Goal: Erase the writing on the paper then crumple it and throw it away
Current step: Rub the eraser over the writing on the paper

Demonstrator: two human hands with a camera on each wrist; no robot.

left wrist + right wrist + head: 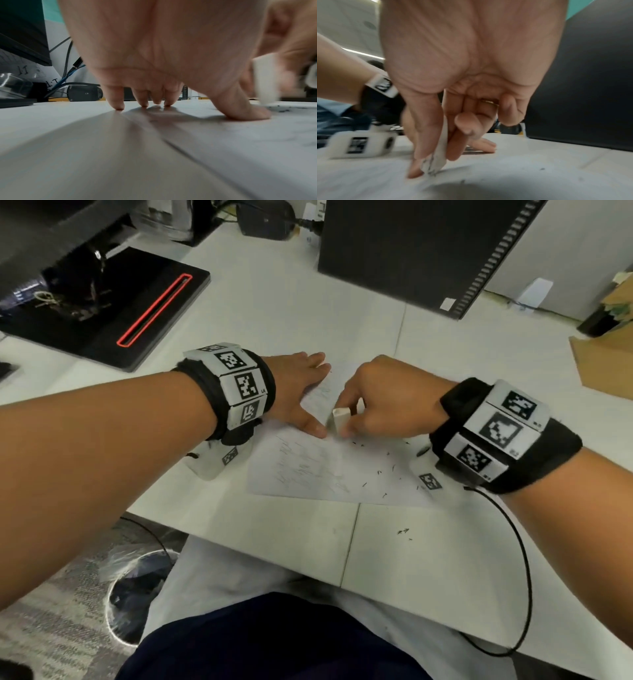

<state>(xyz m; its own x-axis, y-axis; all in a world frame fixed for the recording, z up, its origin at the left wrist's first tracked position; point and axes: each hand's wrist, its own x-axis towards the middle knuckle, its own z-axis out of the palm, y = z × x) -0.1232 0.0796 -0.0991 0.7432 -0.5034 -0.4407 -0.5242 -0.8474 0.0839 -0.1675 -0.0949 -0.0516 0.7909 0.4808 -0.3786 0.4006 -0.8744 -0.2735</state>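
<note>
Seen only from the right wrist: smudged grey tip of the eraser (435,161) touching the paper (471,180), pinched in the right hand (462,67) grip. From the head: left hand (298,385) flat, fingers straight, pinning the paper (329,470) on the desk (428,546). Computer tower (411,251) behind. Faint scribbles, dark crumbs (387,470) scattered.

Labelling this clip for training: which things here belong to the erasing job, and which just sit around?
In use: paper, eraser pinched in right hand, left hand pressing the paper flat.

Idle: monitor base, computer tower, cardboard box.
</note>
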